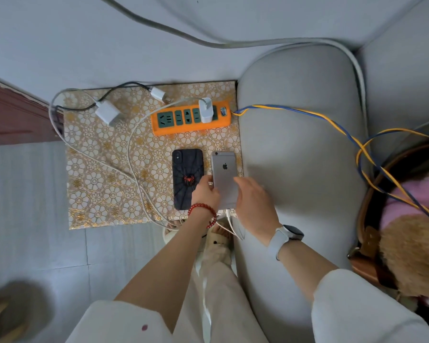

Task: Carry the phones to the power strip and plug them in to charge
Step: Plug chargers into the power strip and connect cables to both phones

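Seemingly mid-plugging: on the gold floral-patterned table [104, 184], a black spider-print phone [186, 178] lies untouched. Beside it, the left hand [204, 194] pinches the silver Apple phone [224, 177]; the right hand [254, 206], loosely curled, is at its cabled bottom end. Next, the black phone needs a cable; the orange power strip [191, 118] sits behind.

A square board covered in gold floral-patterned material [97, 184] occupies the centre-left of the frame. Lying on it: an orange power strip with green sockets [191, 118] at upper right, two loose white charger adapters [108, 112] [157, 93] at upper left, a black spider-motif phone [187, 178] and a silver-grey phone [224, 173] side by side at lower right.
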Tool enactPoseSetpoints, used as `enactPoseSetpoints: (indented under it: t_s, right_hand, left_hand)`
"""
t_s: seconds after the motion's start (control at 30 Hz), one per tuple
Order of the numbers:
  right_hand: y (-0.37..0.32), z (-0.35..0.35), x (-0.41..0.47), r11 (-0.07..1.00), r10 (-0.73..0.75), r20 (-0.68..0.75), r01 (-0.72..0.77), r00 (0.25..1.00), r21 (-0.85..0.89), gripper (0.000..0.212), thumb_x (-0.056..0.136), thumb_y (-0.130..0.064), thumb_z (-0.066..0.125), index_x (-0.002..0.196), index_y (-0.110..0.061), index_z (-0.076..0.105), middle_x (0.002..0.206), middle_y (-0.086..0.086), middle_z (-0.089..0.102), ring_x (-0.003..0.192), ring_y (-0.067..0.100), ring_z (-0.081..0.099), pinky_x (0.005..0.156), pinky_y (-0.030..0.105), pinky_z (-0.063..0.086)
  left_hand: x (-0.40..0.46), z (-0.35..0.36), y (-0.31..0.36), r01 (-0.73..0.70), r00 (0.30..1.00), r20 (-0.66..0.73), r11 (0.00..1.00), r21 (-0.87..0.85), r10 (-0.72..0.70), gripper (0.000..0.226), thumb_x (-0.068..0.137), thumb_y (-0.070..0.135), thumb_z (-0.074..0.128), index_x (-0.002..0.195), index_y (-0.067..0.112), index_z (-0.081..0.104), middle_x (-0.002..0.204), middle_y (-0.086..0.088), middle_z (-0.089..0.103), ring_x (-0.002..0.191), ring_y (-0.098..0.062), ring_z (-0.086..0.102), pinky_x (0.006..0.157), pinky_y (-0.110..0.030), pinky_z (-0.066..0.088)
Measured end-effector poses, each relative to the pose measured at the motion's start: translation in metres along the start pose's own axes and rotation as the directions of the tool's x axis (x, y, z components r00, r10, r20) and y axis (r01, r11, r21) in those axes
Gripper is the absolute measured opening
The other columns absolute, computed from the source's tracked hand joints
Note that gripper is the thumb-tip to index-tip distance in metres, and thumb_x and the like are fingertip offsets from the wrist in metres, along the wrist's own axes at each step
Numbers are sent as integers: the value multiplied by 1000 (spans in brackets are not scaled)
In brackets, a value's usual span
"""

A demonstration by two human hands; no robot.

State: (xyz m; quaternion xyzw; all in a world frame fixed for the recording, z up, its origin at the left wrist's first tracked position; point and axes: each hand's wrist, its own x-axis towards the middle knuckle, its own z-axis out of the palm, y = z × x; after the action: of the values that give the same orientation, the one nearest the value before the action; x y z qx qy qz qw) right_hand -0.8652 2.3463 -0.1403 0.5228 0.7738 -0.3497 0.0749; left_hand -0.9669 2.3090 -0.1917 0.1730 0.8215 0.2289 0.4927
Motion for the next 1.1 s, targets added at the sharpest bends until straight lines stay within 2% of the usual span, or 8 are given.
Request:
enactPoseSetpoints:
  t_s: [0.23, 0.47, 0.57, 0.67, 0.8, 0.93, 1.03, 1.1]
  right_hand:
    - [-6, 0, 11, 1000, 1, 39, -2, 999, 31, 43, 90, 1, 35, 130, -8, 44, 133, 12, 51, 121, 30, 46, 100, 35, 38]
    - [-31, -2, 27, 983, 12, 13, -14, 1000, 183, 35, 95, -7, 33, 127, -10, 48, 128, 11, 54, 116, 27, 51, 95, 38, 48]
    - [-49, -2, 36, 947, 30, 5, -30, 1000, 320, 32, 95, -7, 32, 118, -7, 54, 117, 13, 60, 106, 28, 56, 84, 33, 46]
    - [-70, -6, 49, 733, 173, 165, -239, 971, 637, 31, 96, -10, 34, 121, -4, 52, 117, 15, 62, 106, 28, 59, 89, 33, 47]
    - [-93, -13, 55, 497, 119, 311, -328, 943, 804, 34, 97, -24, 38, 128, -10, 42, 123, 12, 56, 112, 24, 55, 97, 38, 46]
    - [-98, -26, 51, 291, -18, 333, -314, 943, 904, 31, 97, -23, 40, 127, -17, 40, 102, 7, 66, 97, 22, 65, 85, 38, 54]
    - [-84, -44, 38, 357, -53, 343, -303, 938, 883, 21, 95, -15, 43, 111, -16, 56, 69, 3, 61, 59, 19, 66, 57, 29, 57]
    - [-65, -53, 33, 585, 48, 305, -274, 951, 763, 24, 95, -14, 43, 111, -13, 61, 58, 2, 56, 45, 16, 57, 47, 24, 50]
  left_hand:
    - [-9, -22, 4, -177, 976, -82, 956, 232, 201, 27, 87, 5, 41, 106, 5, 60, 120, -17, 52, 102, -32, 54, 82, -30, 42]
    - [23, -117, 6, -187, 784, -531, 939, 290, 320, 48, 83, 9, 50, 129, 6, 37, 134, -19, 38, 124, -35, 34, 105, -46, 30]
    - [43, -140, 3, -31, 907, -377, 923, 383, 187, 60, 88, 23, 48, 140, 16, 19, 147, -14, 28, 136, -36, 19, 110, -57, 21]
    - [43, -147, 0, -111, 965, -175, 912, 396, 194, 33, 93, 20, 39, 124, 14, 46, 118, -14, 60, 100, -30, 56, 91, -46, 46]
    - [8, -156, -1, -263, 965, 42, 956, 133, 260, 22, 93, 11, 41, 92, 13, 62, 76, -3, 65, 68, -17, 65, 60, -21, 55]
    - [-33, -157, 3, -81, 905, 376, 949, -306, 198, 20, 91, 9, 47, 83, 16, 64, 77, -7, 65, 68, -10, 70, 59, -21, 57]
    - [-51, -136, 10, -15, 780, 606, 973, -232, 156, 17, 89, 18, 51, 82, 21, 66, 82, 1, 69, 76, -9, 70, 67, -22, 58]
    - [-54, -123, 15, -150, 694, 711, 989, -10, 113, 19, 90, 27, 48, 97, 22, 65, 96, 5, 67, 87, -5, 66, 77, -21, 54]
